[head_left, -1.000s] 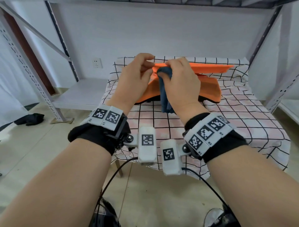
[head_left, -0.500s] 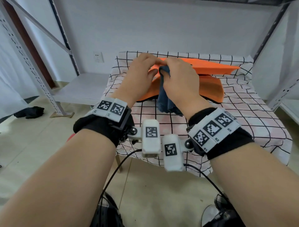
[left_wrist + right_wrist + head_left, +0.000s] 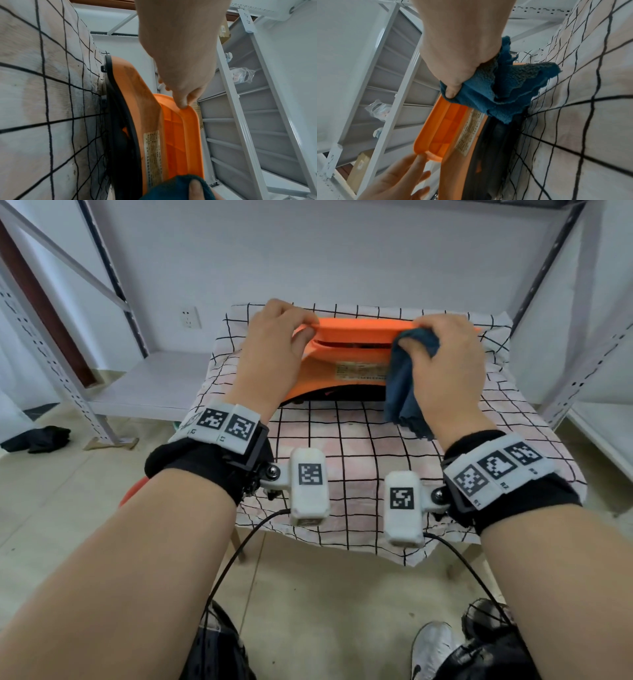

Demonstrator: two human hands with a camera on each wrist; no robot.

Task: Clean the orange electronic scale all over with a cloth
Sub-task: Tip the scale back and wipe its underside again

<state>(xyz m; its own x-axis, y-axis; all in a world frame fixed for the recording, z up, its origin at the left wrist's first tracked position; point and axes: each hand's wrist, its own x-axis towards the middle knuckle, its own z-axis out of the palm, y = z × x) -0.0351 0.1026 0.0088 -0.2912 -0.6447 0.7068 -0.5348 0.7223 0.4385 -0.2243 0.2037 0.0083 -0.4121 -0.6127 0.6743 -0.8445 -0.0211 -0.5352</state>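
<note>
My left hand (image 3: 270, 350) pinches the left end of the orange electronic scale's (image 3: 346, 361) platform, thumb under the lip and fingers over the top. The scale sits on a checked tablecloth (image 3: 342, 446) over the small table, its label facing me. At the platform's right end, my right hand (image 3: 448, 361) grips a bunched dark blue cloth (image 3: 406, 378) against the edge

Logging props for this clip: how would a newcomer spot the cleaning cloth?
Find the checked tablecloth, then the orange scale on it. At the scale's right end, the right hand grips the cloth: the only dark blue, fuzzy fabric.
</note>
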